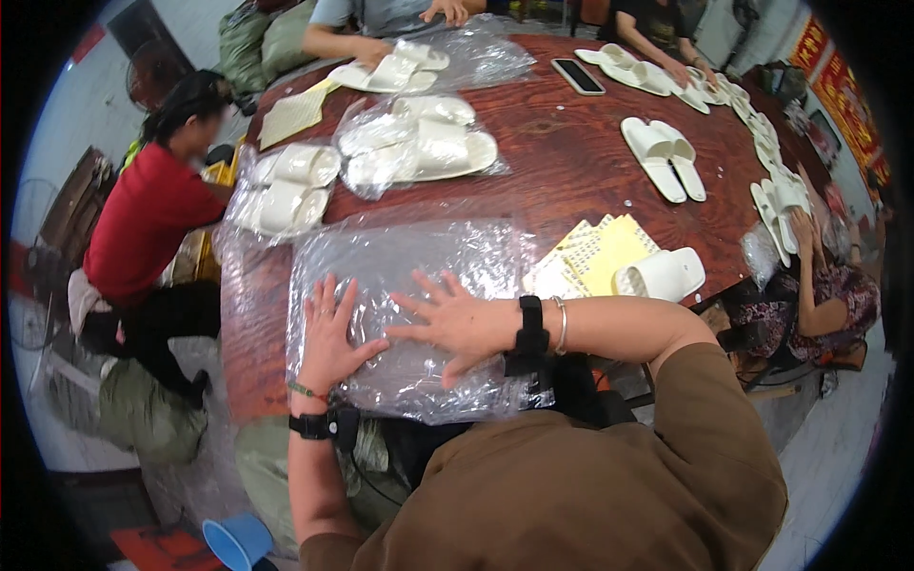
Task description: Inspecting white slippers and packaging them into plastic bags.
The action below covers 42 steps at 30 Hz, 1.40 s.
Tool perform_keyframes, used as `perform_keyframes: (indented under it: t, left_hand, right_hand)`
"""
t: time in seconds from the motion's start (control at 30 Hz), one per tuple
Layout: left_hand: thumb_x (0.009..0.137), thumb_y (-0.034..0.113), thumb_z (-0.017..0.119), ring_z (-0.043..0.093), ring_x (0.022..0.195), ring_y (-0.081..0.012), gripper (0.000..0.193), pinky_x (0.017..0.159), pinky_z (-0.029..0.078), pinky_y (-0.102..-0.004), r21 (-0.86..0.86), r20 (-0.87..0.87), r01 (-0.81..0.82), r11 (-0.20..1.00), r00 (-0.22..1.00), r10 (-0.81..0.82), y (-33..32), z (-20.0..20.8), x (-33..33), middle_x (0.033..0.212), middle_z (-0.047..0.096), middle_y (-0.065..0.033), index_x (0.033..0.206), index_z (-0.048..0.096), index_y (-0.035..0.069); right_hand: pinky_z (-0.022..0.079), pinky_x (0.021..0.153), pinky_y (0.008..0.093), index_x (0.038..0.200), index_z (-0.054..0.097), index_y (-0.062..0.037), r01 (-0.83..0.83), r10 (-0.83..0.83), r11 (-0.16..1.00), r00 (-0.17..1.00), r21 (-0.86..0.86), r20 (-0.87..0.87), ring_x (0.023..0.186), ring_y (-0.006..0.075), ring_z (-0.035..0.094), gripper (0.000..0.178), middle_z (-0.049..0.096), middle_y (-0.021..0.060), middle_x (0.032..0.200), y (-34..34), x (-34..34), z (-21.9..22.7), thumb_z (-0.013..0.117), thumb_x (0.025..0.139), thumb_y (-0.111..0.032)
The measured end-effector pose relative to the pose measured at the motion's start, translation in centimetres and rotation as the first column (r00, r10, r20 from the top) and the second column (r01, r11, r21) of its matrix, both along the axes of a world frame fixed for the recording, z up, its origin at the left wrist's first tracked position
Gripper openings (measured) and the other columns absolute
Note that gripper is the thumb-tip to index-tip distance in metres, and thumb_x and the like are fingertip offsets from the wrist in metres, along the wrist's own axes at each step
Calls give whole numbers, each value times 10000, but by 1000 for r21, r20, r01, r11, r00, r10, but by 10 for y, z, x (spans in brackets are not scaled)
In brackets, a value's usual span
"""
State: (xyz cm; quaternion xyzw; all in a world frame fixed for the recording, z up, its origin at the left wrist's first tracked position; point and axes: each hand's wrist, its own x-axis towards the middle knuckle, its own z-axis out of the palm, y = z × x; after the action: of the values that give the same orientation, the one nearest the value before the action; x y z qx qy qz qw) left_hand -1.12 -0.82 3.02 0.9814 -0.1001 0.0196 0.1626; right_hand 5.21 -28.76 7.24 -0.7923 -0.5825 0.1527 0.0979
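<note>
A stack of clear plastic bags (419, 249) lies flat at the table's near edge. My left hand (331, 328) rests on its left part, fingers stretched and thumb pointing right. Across from it, my right hand (457, 322) presses on the plastic with spread fingers. Neither hand holds anything. Right of the plastic lie yellow printed sheets (605, 255), with one white slide slipper (662, 276) partly over them. Beyond the plastic are bagged white slippers (419, 143), and another bagged bundle of slippers (286, 190) sits to their left.
On the dark red wooden table (543, 133) are a phone (578, 76), a pair of white slippers (664, 157) and a row of slippers (762, 133) along the right edge. Co-workers sit around it, one in a red shirt (152, 219). A blue bucket (238, 542) stands on the floor.
</note>
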Motion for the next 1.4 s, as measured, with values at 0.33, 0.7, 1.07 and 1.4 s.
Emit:
perform_keyframes:
  t: [0.33, 0.7, 1.07, 1.4]
  left_hand:
    - [668, 674, 786, 195, 1518, -464, 987, 1206, 121, -631, 113, -135, 125, 986, 985, -109, 19, 32, -80, 1656, 218, -221, 1513, 488, 260]
    - [822, 504, 758, 278, 1483, -431, 819, 1190, 161, -615, 1, 25, -29, 1000, 999, 29, -5, 76, -91, 1613, 310, -196, 1506, 477, 153]
    - [910, 346, 736, 616, 588, -325, 346, 557, 465, -392, -299, -119, -608, 735, 788, 604, 8, 58, -131, 614, 611, -144, 836, 657, 17]
    - [1004, 304, 658, 472, 469, -66, 292, 450, 364, -222, -618, -650, -773, 142, 604, 462, 15, 29, -127, 653, 605, -1, 1059, 618, 20]
  right_hand:
    - [109, 1127, 785, 1628, 193, -273, -16, 12, 990, 999, -139, -33, 1502, 571, -38, 1248, 13, 162, 1698, 10, 14, -20, 823, 632, -684]
    - [77, 1127, 790, 1624, 209, -261, -26, 14, 986, 997, -163, -75, 1498, 575, -65, 1278, 8, 168, 1699, 15, 8, -21, 860, 594, -647]
    - [86, 1134, 777, 1621, 201, -273, -15, 9, 975, 1000, -220, -27, 1493, 590, -39, 1270, 28, 182, 1695, 17, 13, -12, 837, 601, -683]
    - [110, 1140, 768, 1618, 215, -273, 6, -9, 962, 1000, -273, -10, 1497, 577, -59, 1263, 42, 190, 1689, 21, 7, -12, 834, 598, -689]
